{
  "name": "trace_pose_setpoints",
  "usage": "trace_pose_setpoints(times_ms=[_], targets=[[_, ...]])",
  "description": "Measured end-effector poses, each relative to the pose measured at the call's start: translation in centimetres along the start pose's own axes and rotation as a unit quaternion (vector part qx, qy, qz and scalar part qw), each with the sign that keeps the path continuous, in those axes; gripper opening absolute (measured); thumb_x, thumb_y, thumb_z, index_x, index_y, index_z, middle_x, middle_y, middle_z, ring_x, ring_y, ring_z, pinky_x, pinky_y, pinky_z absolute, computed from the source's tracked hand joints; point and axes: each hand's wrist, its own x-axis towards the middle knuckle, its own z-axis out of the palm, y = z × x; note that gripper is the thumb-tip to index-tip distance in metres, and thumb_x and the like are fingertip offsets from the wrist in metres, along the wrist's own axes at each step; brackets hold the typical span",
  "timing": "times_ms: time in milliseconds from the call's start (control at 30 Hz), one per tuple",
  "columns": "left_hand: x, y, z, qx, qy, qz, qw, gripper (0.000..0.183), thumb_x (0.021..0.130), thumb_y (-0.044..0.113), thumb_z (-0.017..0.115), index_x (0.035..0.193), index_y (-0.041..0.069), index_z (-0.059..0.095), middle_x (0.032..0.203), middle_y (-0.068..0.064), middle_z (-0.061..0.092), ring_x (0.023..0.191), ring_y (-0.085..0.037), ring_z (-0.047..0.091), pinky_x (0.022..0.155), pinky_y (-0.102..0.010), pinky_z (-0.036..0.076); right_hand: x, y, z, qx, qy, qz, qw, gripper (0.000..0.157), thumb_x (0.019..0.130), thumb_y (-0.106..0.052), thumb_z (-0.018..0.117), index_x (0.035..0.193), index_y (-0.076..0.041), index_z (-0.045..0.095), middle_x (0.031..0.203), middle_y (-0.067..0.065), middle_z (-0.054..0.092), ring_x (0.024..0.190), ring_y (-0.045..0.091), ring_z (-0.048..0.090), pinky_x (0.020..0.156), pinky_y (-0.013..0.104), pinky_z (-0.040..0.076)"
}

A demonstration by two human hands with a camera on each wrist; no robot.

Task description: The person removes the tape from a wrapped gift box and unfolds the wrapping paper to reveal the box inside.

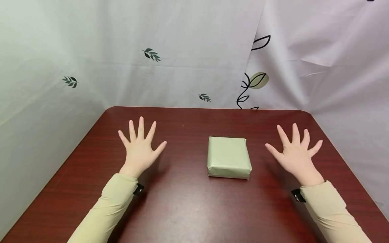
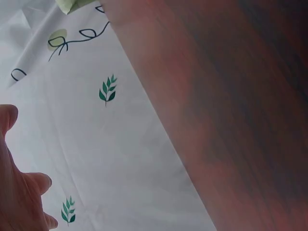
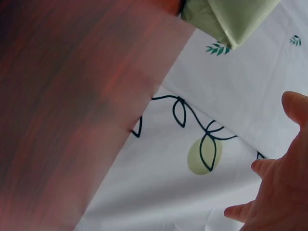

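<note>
A square, flat package wrapped in pale green paper (image 1: 229,153) lies on the table between the two hands, somewhat nearer the right one. My left hand (image 1: 139,150) is held over the table to the left of it, fingers spread wide and straight, holding nothing. On the other side my right hand (image 1: 296,155) is spread the same way, also holding nothing and apart from the package. In the right wrist view a folded corner of the green package (image 3: 233,19) shows at the top. Only a small bit of the package (image 2: 72,4) appears in the left wrist view.
The dark red wooden table (image 1: 188,209) has rounded far corners. Behind it and along both sides hangs a white curtain (image 1: 182,30) printed with leaves. A black strap (image 1: 138,189) sits at the left cuff, and another black strap (image 1: 298,195) at the right.
</note>
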Motion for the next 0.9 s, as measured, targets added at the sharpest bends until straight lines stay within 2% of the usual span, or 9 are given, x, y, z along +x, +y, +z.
trace_pose_setpoints(times_ms=[200, 467, 700, 900], targets=[[0.4, 1.4, 0.5, -0.004, -0.001, 0.020, 0.9998, 0.077, 0.087, 0.060, 0.049, 0.150, 0.021, 0.030, 0.159, -0.015, 0.003, 0.144, -0.042, -0.010, 0.103, -0.071, -0.011, 0.4, -1.0, 0.3, 0.003, 0.001, -0.017, 1.000, 0.079, 0.091, -0.061, 0.044, 0.151, -0.016, 0.021, 0.153, 0.031, 0.002, 0.135, 0.059, -0.005, 0.091, 0.077, -0.018], [0.9, 4.0, 1.0, -0.013, -0.001, 0.057, 0.9983, 0.075, 0.087, 0.060, 0.050, 0.150, 0.023, 0.030, 0.159, -0.014, 0.005, 0.144, -0.042, -0.006, 0.104, -0.071, -0.008, 0.5, -2.5, 1.0, 0.003, 0.008, -0.044, 0.999, 0.075, 0.090, -0.059, 0.048, 0.149, -0.017, 0.027, 0.152, 0.030, 0.009, 0.134, 0.059, 0.002, 0.092, 0.078, -0.014], [0.5, 6.4, 1.9, -0.016, -0.021, 0.089, 0.9957, 0.076, 0.086, 0.061, 0.049, 0.150, 0.026, 0.028, 0.159, -0.013, 0.006, 0.145, -0.040, -0.005, 0.106, -0.069, -0.008, 0.4, -4.0, 1.7, 0.006, 0.006, -0.076, 0.997, 0.072, 0.089, -0.054, 0.054, 0.146, -0.017, 0.032, 0.152, 0.027, 0.014, 0.135, 0.056, 0.004, 0.094, 0.077, -0.011], [0.0, 8.7, 2.9, -0.019, -0.042, 0.138, 0.9894, 0.074, 0.087, 0.061, 0.048, 0.149, 0.025, 0.031, 0.159, -0.014, 0.010, 0.145, -0.040, 0.000, 0.108, -0.067, -0.003, -0.1, -5.1, 2.6, 0.003, -0.020, -0.106, 0.994, 0.073, 0.087, -0.057, 0.055, 0.147, -0.020, 0.032, 0.152, 0.026, 0.016, 0.136, 0.054, 0.006, 0.096, 0.076, -0.008]])
